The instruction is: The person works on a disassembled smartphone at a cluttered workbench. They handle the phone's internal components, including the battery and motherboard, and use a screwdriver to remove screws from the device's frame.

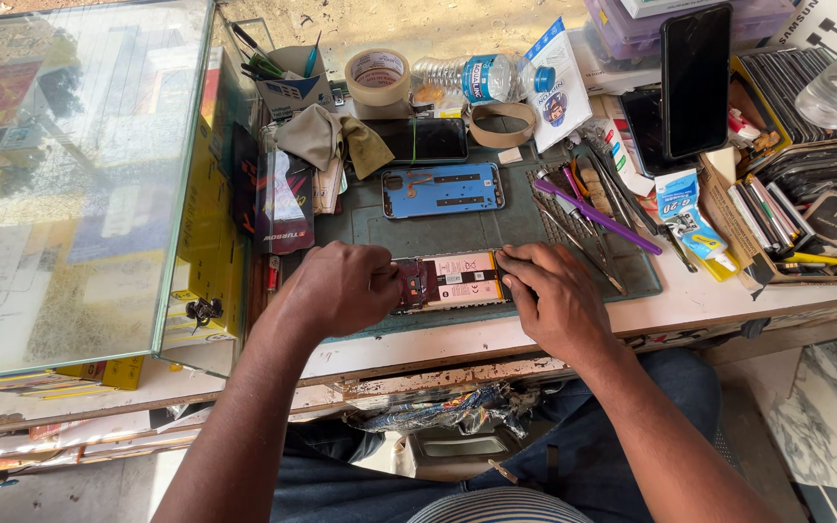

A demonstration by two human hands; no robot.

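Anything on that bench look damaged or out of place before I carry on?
The bench's front edge is chipped and peeling, with frayed material hanging below it. A water bottle lies on its side among the clutter. The opened phone, held by the left hand and right hand, lies flat on the mat.

- Left hand [341, 288] and right hand [546, 295] are gripping opposite ends of an opened phone [449, 281] at frame centre.
- Blue back cover [442, 189] is lying just above, on the green mat [457, 232].
- Purple tool [598, 217] is lying right of centre.
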